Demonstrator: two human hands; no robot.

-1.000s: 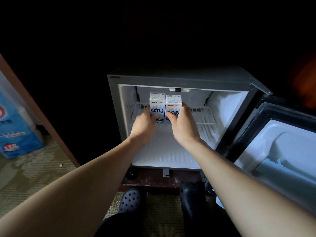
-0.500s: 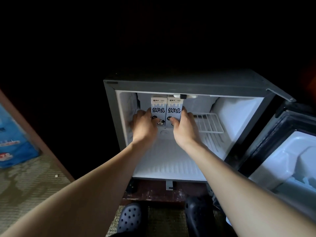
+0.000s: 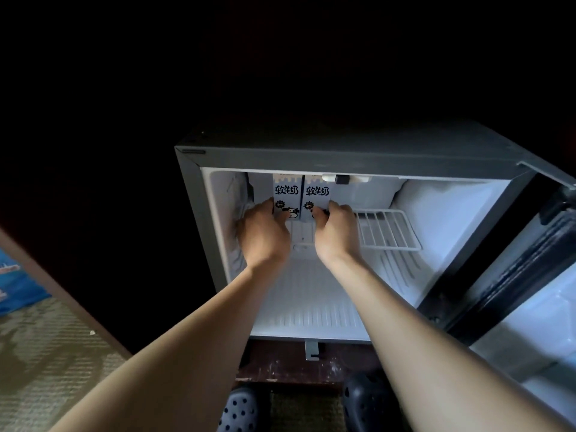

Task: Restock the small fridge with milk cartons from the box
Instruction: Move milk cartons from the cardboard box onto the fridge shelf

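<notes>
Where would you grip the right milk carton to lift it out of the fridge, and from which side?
Grip low, thumb on the flat front, fingers round the free right side, coming from the open front. The right carton stands upright, flush against the left carton, its top under the fridge frame, likely blocking those sides.

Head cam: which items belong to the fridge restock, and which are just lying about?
Job: left milk carton, gripped by left hand; right milk carton, gripped by right hand; fridge; its open door; wire shelf.
Lying about: blue package at far left; dark clogs; carpet.
</notes>
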